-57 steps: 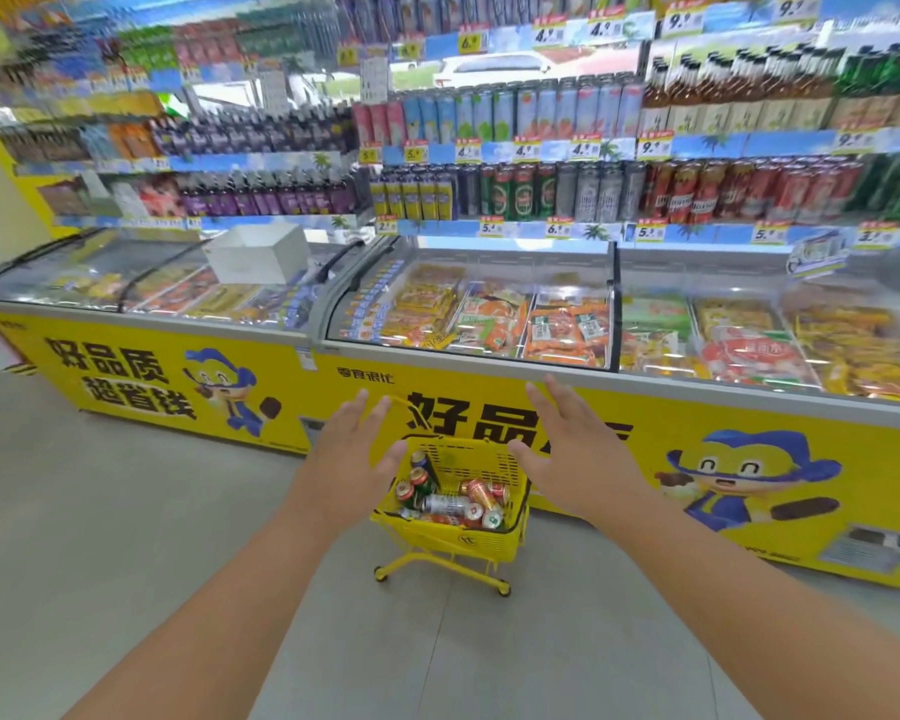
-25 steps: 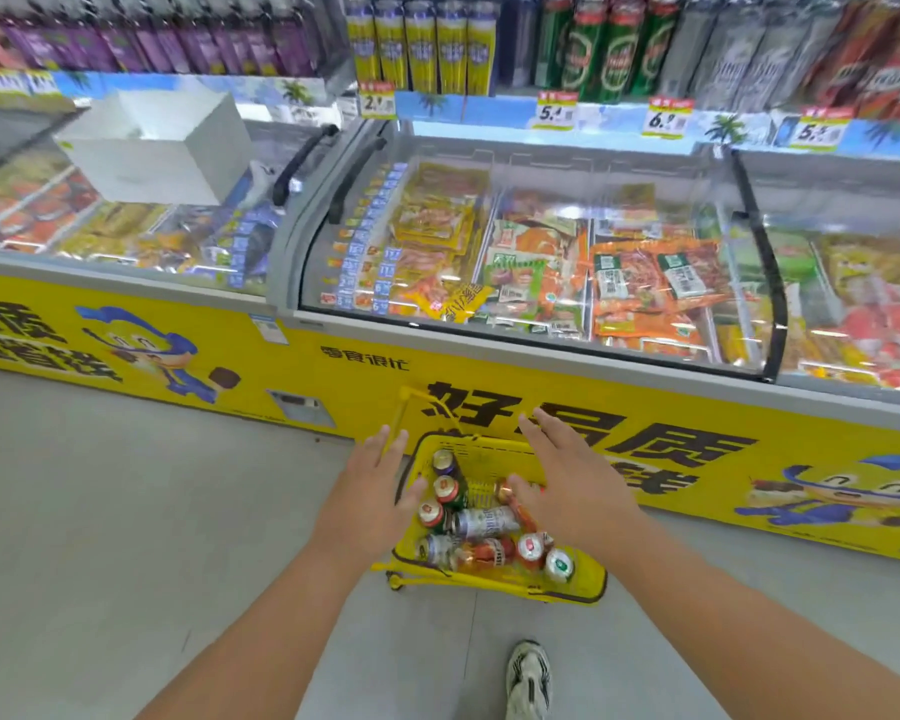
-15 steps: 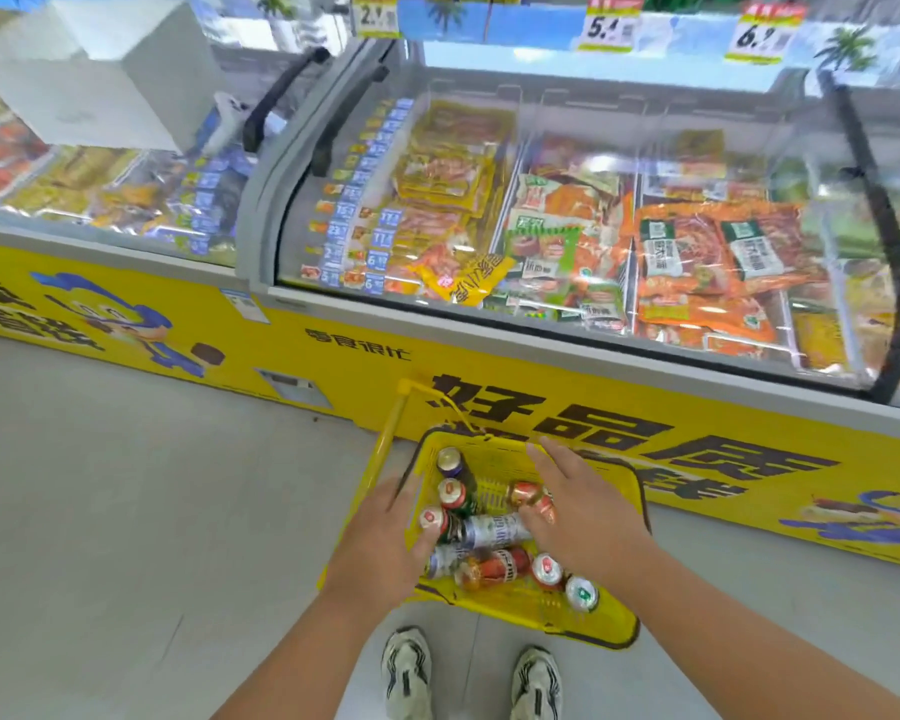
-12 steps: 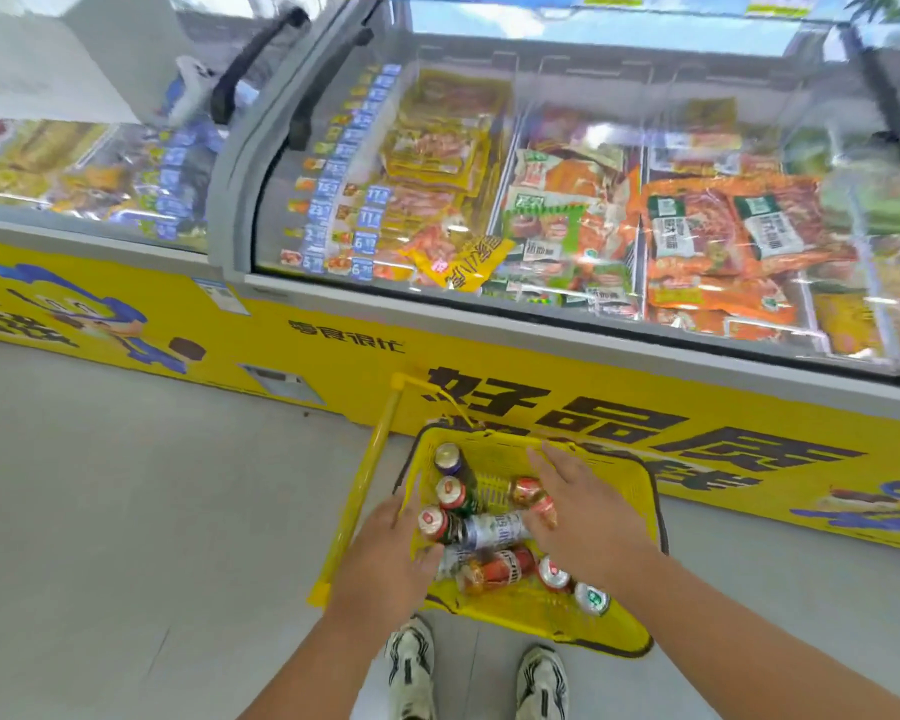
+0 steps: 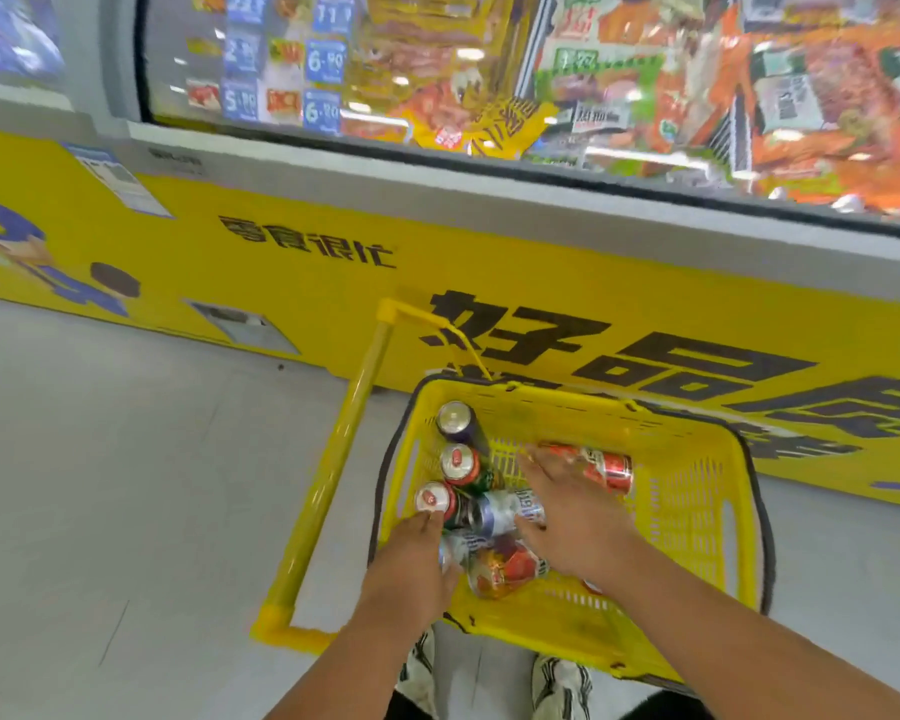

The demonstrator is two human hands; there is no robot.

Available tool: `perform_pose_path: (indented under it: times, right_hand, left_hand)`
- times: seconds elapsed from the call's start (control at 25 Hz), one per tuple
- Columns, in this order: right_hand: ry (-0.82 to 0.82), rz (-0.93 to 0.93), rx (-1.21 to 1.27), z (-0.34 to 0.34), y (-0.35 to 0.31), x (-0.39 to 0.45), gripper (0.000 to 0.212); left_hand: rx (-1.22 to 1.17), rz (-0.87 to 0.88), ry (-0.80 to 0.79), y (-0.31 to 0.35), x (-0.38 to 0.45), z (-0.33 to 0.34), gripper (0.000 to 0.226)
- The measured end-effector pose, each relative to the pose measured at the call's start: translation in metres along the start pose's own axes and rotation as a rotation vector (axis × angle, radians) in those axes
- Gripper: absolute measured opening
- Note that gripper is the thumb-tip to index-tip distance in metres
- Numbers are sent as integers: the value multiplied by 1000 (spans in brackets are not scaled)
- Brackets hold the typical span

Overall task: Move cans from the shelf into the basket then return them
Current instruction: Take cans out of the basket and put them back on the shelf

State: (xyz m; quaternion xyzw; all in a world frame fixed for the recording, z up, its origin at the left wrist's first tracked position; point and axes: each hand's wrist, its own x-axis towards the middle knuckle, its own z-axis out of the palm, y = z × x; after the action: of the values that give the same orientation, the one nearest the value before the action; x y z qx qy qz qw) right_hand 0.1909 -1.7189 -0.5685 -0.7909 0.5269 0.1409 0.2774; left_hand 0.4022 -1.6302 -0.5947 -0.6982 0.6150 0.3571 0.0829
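Yellow basket [image 5: 697,491]: on the floor, cans [image 5: 489,511] piled at its 9 o'clock side.
Left hand [image 5: 411,563]: curled over a can, apparently gripping.
Right hand [image 5: 578,517]: fingers spread, holding nothing.
Progress: cans loaded; return pending.

A yellow-fronted chest freezer [image 5: 489,262] with a glass lid stands on pale grey floor [image 5: 126,485].

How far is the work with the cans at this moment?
Done: several cans lie in the yellow basket, so the first half looks finished. In hand: the left hand touches a red-topped can, the right hand spreads over a silver can; neither can is lifted. Left: apparently every can must go back; the shelf is out of view.
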Motion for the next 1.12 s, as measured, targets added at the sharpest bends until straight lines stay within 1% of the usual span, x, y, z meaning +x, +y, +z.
perform_pose_path:
  times: [0.08, 0.2, 0.4, 0.48, 0.56, 0.64, 0.8, 0.88, 0.92, 1.0, 1.12]
  right_hand:
    - [-45, -16, -11, 28, 7, 16, 80]
    - [-93, -31, -41, 57, 15, 38, 79]
    - [-144, -67, -9, 83, 19, 64, 84]
    - [-155, -73, -17, 91, 21, 72, 85]
    - [-162, -69, -28, 98, 23, 80, 83]
    - [-178, -59, -57, 107, 24, 88, 79]
    - [-161, -61, -120, 123, 28, 100, 59]
    - [-157, -75, -121, 126, 29, 102, 56]
    - [-147, -88, -124, 126, 30, 102, 60]
    - [-116, -120, -124, 124, 34, 99, 70]
    - [-81, -141, -47, 115, 41, 88, 73]
  left_hand:
    - [44, -27, -17, -3, 15, 20, 67]
    - [95, -104, 43, 0, 34, 34, 54]
    - [220, -187, 101, -1, 46, 50, 51]
    - [330, -190, 64, 1, 48, 52, 41]
    - [431, -195, -15, 5, 49, 53, 33]
    - [501, -206, -87, 7, 52, 55, 31]
    - [575, -202, -137, 8, 60, 59, 30]
    - [568, -206, -138, 5, 60, 62, 33]
    - [540, -212, -119, 3, 59, 63, 35]
    - [429, -220, -60, 2, 53, 68, 47]
    - [234, -199, -14, 2, 38, 69, 63]
